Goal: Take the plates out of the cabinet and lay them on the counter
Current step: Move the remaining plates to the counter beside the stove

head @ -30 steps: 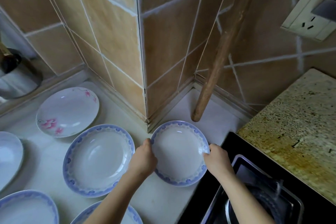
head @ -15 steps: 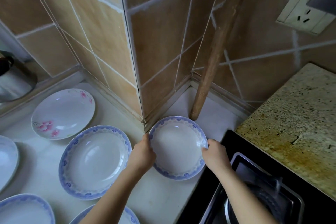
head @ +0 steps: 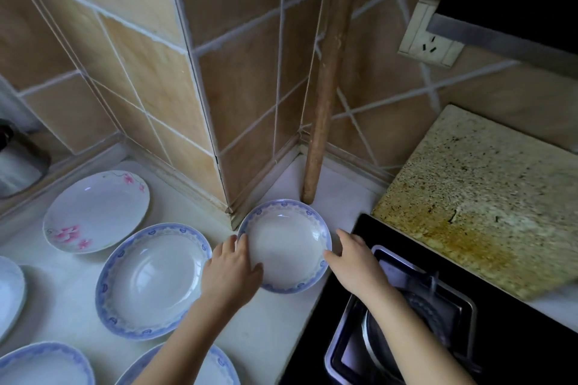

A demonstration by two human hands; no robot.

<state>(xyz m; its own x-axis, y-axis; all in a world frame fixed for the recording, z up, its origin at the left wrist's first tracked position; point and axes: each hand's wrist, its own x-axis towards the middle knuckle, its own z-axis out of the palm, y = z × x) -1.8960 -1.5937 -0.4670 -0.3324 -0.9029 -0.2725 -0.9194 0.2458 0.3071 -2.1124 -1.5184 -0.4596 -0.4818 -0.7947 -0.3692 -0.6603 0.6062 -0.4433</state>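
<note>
I see the small blue-rimmed plate (head: pixel 285 246) sitting flat on the white counter (head: pixel 269 325), tucked against the tiled wall corner (head: pixel 230 212) and just in front of the foot of the wooden rolling pin (head: pixel 316 166). My left hand (head: pixel 230 272) is at its left rim, thumb lying over the edge and fingers loosely spread, more resting than gripping. My right hand (head: pixel 352 256) is at the right rim, fingers fairly straight, tips touching the edge; I cannot tell whether any finger hooks under it. A larger blue-rimmed plate (head: pixel 153 280) lies just left of my left hand, and a pink-flowered plate (head: pixel 97 211) sits further back. Three more plates are cut off at the left and bottom edges, one partly hidden under my left forearm. The stove (head: pixel 406 322) sits beside the right hand, its burner blurred
</note>
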